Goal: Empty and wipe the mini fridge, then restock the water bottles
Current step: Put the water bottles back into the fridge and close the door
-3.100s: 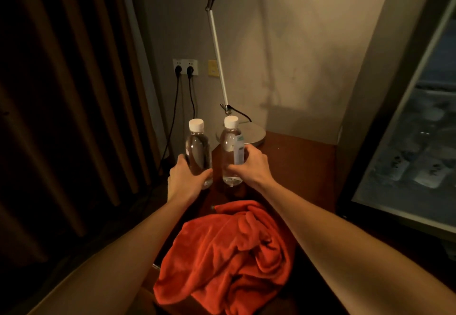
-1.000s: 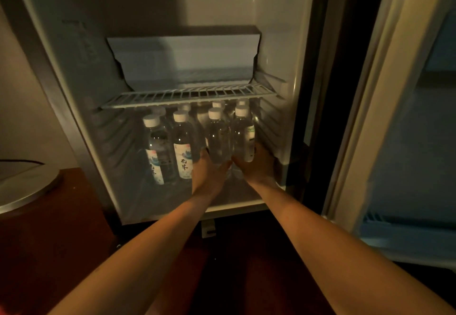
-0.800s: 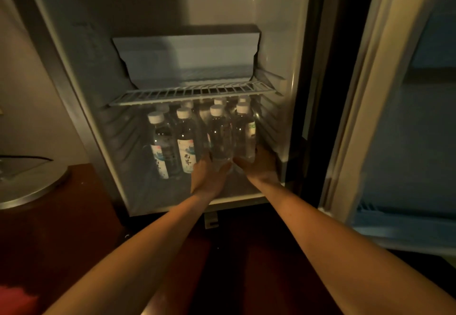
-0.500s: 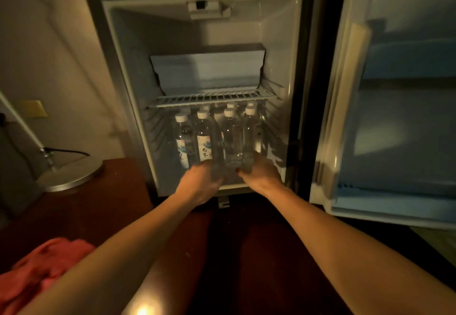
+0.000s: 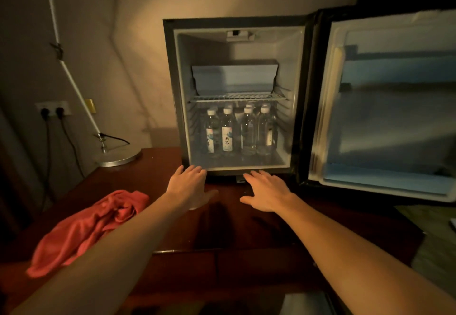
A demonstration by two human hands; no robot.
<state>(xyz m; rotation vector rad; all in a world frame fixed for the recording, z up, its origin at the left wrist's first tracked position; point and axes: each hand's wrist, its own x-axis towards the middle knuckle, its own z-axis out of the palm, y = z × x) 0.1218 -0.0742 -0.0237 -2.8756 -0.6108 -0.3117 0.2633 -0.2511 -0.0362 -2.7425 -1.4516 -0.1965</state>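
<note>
Change: both hands have come back out of the fridge (image 5: 170,87) and let go of the two bottles they were setting in; those bottles now stand in the front row, and the view takes in the whole cabinet.
Left hand (image 5: 188,186): palm down, fingers straight and slightly spread, holding nothing — fingertips just short of the fridge's lower front edge, above the table (image 5: 158,166).
Right hand (image 5: 266,190): palm down, fingers straight and spread, holding nothing, likewise just before the lower edge.
Fridge: stands on the table, door (image 5: 389,107) swung wide to the right, its inner face bare.
Bottles (image 5: 238,131): upright on the fridge floor under the wire shelf (image 5: 237,97), white caps, four across the front with more behind; the two at left turn their labels forward.
Shelf: carries a pale folded panel at the back.
Cloth (image 5: 84,228): red, crumpled, on the table's left part, partly under the left forearm — well apart from the fridge.
Lamp (image 5: 118,158): round metal base on the table's far left corner, thin white arm rising leftward.
Outlet (image 5: 53,108): on the wall, two black plugs in it.
</note>
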